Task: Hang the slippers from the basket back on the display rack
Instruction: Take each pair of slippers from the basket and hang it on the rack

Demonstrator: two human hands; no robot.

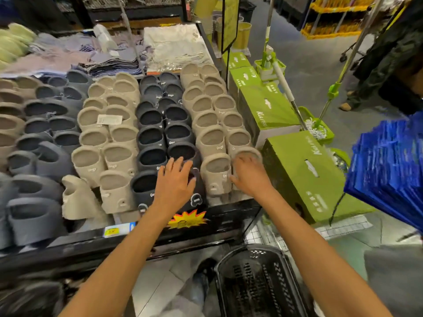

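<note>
Left hand (176, 181) lies flat on a dark slipper (196, 197) in the near row of the display rack (229, 220), fingers straight and spread, gripping nothing. Right hand (249, 175), motion-blurred, rests on a beige slipper (248, 152) at the near right corner, fingers loosely extended over its opening, not closed round it. Black basket (274, 271) stands on the floor, near right. Green boxes (302, 175) sit just right of the rack.
</note>
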